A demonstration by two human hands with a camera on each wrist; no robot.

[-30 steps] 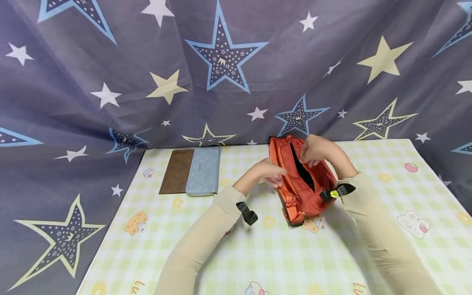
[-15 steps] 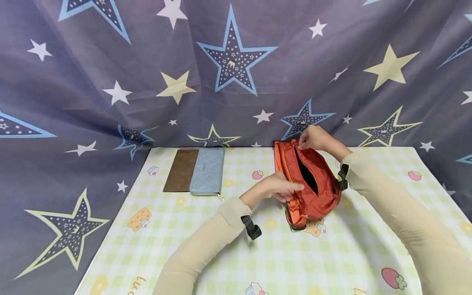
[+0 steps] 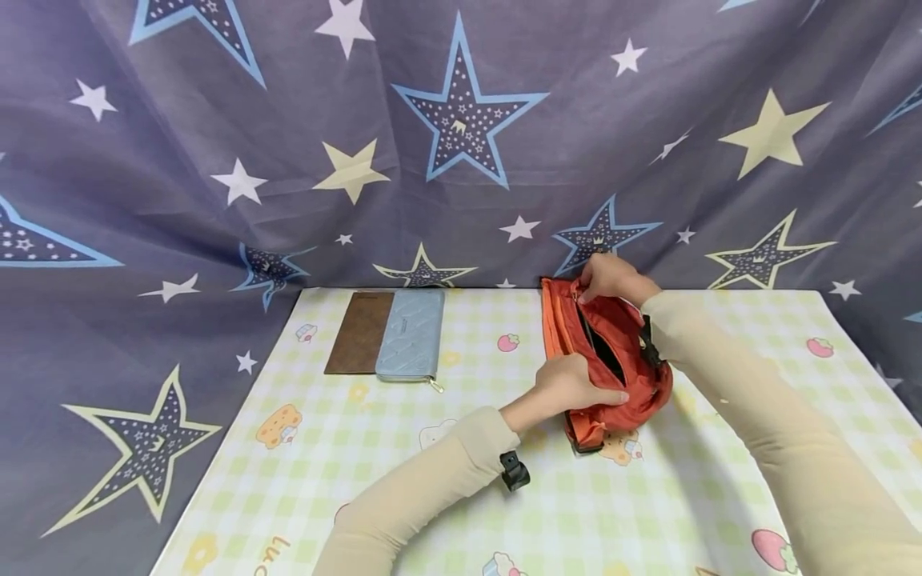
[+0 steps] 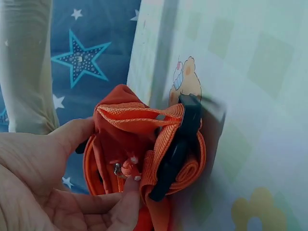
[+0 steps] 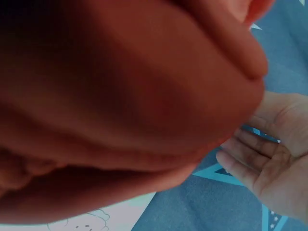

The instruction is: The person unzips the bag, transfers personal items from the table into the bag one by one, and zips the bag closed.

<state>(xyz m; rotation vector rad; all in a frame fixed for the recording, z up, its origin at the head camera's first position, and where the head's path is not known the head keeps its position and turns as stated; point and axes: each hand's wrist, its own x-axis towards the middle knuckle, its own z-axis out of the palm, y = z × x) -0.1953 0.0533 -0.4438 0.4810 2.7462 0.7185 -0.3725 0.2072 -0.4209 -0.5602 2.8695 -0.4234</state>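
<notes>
A red-orange waist bag (image 3: 625, 352) stands at the back right of the table, its top zipper parted over a dark inside. My left hand (image 3: 565, 386) grips the bag's near end, thumb on the front face. In the left wrist view, the left hand's fingers (image 4: 126, 204) curl beneath by a small zipper pull (image 4: 130, 168), beside orange webbing and a black buckle (image 4: 175, 149). At the zipper's far end, my right hand (image 3: 611, 278) pinches the bag's top edge. The bag's blurred red fabric (image 5: 144, 106) fills most of the right wrist view, hiding the right fingertips.
A brown flat wallet (image 3: 360, 332) and a light blue quilted zip wallet (image 3: 412, 334) lie side by side at the back left. The table has a green checked cloth (image 3: 432, 512). Behind it hangs a dark star-patterned curtain (image 3: 288, 104).
My left hand has shifted right from the bag's side onto its near end and now grips it. My right hand has moved to the zipper's far end. The opening looks narrower.
</notes>
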